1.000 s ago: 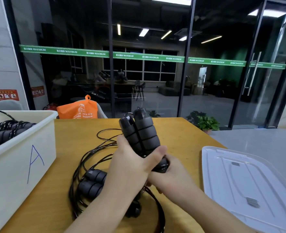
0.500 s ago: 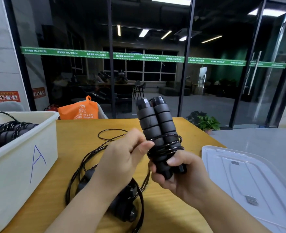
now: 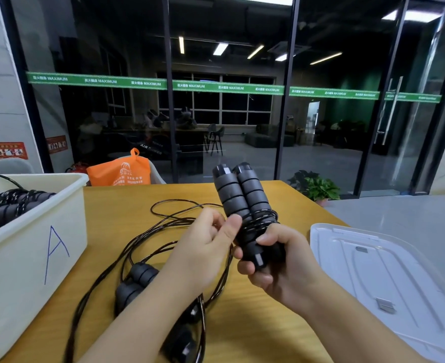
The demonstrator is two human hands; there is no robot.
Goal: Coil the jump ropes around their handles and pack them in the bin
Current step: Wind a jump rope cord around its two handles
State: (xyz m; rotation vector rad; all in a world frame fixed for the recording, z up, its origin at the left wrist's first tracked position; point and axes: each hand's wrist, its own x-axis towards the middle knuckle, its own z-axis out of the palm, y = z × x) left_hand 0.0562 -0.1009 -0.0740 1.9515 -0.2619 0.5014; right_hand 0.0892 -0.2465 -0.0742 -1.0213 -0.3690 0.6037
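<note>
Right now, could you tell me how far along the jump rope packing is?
Done: coiled ropes already lie in the white bin. In hand: the right hand grips a handle pair with a few turns on; the left hand pinches its cord. Left: loose ropes on the table.

table (image 3: 137, 203): wood | on it: bin (image 3: 33, 247), loose ropes (image 3: 143, 260), lid (image 3: 389, 279)

Dark grey ribbed handles (image 3: 242, 195) with black grooves are wound with glossy black rope (image 3: 148, 234). The tabletop (image 3: 127, 205) is coloured yellow-ochre. A blue "A" is drawn on the cream-white bin (image 3: 33, 247). A translucent white lid (image 3: 389, 279) and an orange bag (image 3: 119, 170) are seen.
</note>
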